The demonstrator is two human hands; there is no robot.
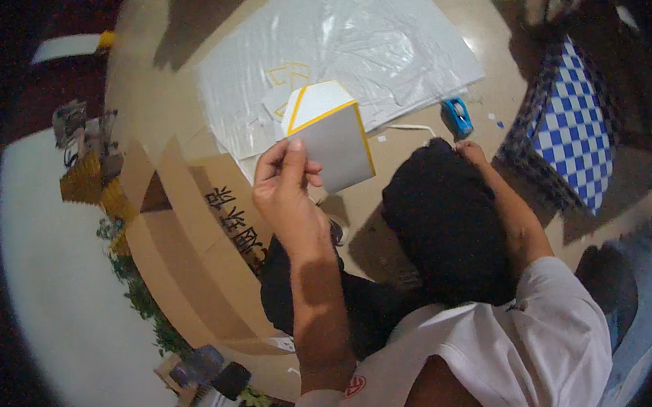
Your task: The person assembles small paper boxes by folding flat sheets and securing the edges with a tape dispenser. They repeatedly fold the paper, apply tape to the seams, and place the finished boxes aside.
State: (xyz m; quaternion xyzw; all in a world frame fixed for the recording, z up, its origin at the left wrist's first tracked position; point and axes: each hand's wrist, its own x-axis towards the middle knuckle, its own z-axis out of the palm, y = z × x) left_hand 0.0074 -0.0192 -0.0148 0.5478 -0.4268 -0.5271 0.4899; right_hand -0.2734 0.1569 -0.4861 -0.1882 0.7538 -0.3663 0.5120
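Observation:
My left hand (292, 187) is raised and pinches a folded card (338, 150) between thumb and fingers. The card has a grey face, yellow edging, and a white flap with cut corners at its top. Beside my bent knee in black trousers (445, 219) rests my right hand (472, 154). Its fingers are partly hidden by the knee, so I cannot make out whether they hold anything. Just beyond that hand, a blue tape dispenser (456, 118) lies on the floor. Yellow-edged paper pieces (287, 76) lie on the plastic-covered white sheet (376, 35) behind the card.
An open cardboard box (188, 247) with dark writing stands at the left, next to green foliage (140, 290). At the right is a blue-and-white checked cloth (574, 128). A thin white strip (410, 127) lies by the sheet, with small paper scraps nearby.

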